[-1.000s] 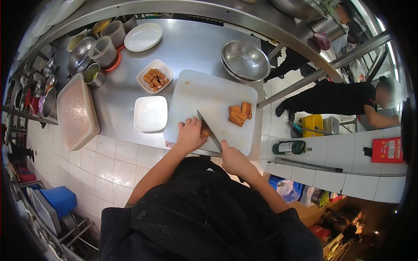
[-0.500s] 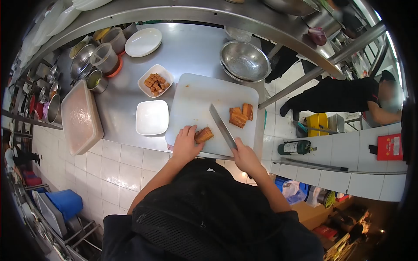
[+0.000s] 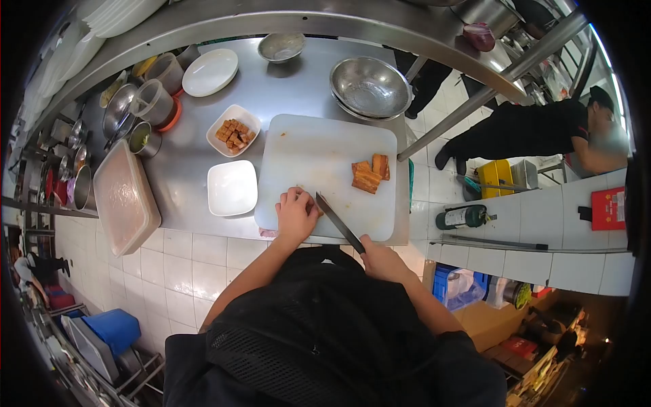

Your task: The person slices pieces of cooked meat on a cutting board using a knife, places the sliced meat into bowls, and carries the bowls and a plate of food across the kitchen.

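Observation:
My left hand (image 3: 296, 212) is on the near part of a white cutting board (image 3: 305, 146), fingers curled over a piece of browned pork belly that they almost wholly hide. A knife (image 3: 340, 222) is in my right hand (image 3: 385, 260), closed round its handle. Its blade points up and left, with the tip beside my left fingertips. Several browned slabs of pork belly (image 3: 367, 178) lie on the right of the board. To the left, a white square bowl (image 3: 218, 139) holds diced pork belly (image 3: 234, 136). Nearer me sits a bare white square dish (image 3: 232, 188).
Metal bowls (image 3: 370, 90) stand behind the board, and a smaller metal bowl (image 3: 281, 47) is farther back. A lidded plastic tub (image 3: 127, 197) occupies the left edge. A steel shelf (image 3: 264, 22) crosses above. A person (image 3: 536, 144) in dark clothes works at right.
The knife has moved left and swung its tip toward my left hand, which now covers the pork belly piece. A small bowl at the back appears farther left. The view has shifted slightly.

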Motion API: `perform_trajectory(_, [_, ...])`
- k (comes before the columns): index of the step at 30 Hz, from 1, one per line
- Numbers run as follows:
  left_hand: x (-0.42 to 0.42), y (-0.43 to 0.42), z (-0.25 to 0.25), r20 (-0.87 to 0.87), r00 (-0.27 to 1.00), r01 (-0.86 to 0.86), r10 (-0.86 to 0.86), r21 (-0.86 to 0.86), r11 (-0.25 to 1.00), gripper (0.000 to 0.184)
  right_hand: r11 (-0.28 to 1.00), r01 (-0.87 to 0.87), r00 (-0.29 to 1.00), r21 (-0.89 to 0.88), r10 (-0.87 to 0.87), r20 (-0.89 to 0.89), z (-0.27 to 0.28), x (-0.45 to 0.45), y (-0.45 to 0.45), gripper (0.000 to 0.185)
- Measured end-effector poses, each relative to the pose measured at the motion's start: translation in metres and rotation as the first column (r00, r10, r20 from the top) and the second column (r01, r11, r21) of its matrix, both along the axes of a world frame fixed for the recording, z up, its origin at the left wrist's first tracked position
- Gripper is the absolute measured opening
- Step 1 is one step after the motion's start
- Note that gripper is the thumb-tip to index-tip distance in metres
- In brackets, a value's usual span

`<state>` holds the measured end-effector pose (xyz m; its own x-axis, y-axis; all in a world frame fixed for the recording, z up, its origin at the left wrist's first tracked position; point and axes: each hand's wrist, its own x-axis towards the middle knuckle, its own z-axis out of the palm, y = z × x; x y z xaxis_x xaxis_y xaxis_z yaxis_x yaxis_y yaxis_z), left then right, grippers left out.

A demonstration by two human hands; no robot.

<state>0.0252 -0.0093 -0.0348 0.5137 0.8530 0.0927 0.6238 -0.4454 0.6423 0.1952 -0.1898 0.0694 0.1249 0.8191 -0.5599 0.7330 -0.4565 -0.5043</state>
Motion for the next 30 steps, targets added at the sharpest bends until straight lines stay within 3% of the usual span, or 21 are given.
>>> perform_trajectory(3, [0.000,0.000,0.002,-0.007,1.000,0.012,-0.012,-0.007,1.000,0.013,0.998,-0.041,0.999,-0.051,0.042,0.019,-0.020,-0.001,0.001,0.027])
perform_trajectory(5, [0.002,-0.001,0.002,-0.002,1.000,0.006,-0.006,0.014,1.000,0.015,0.979,0.012,0.999,0.203,-0.003,-0.046,-0.051,-0.013,0.010,0.026])
perform_trajectory(9, [-0.013,-0.004,0.005,0.036,0.999,0.024,-0.025,0.020,1.000,0.025,0.972,-0.006,0.999,0.236,-0.003,0.040,-0.043,-0.023,0.041,0.025])
perform_trajectory(11, [-0.025,-0.004,0.007,0.162,0.986,0.039,-0.044,0.031,0.999,0.043,0.966,0.084,0.996,0.243,-0.089,0.007,-0.022,-0.012,0.034,0.023])
perform_trajectory(12, [-0.032,-0.007,0.015,0.081,0.994,0.066,-0.071,0.056,0.996,0.059,0.966,0.087,0.996,0.243,-0.091,0.005,-0.013,-0.005,0.028,0.023])
perform_trajectory(14, [-0.035,-0.013,0.027,0.043,0.997,0.067,-0.066,-0.009,0.998,0.061,0.982,0.085,0.994,0.170,-0.097,0.058,-0.001,0.007,0.004,0.023])
perform_trajectory(18, [-0.028,-0.011,0.021,0.004,0.996,0.089,-0.090,-0.131,0.987,0.062,0.997,0.024,0.992,0.071,-0.033,0.118,-0.028,0.010,-0.026,0.025])
perform_trajectory(20, [-0.024,-0.004,0.017,-0.041,0.992,0.114,-0.120,-0.140,0.984,0.060,0.999,0.018,1.000,-0.036,-0.018,0.004,-0.033,-0.002,-0.023,0.026])
perform_trajectory(26, [-0.031,0.048,0.036,-0.046,0.994,0.095,-0.096,-0.032,0.995,0.052,0.969,0.053,0.996,0.242,-0.036,-0.076,-0.011,-0.016,0.018,0.028])
perform_trajectory(30, [-0.021,0.114,0.036,-0.082,0.991,0.114,-0.108,0.072,0.991,0.055,0.938,0.110,0.993,0.328,-0.087,-0.084,-0.038,-0.022,0.082,0.031])
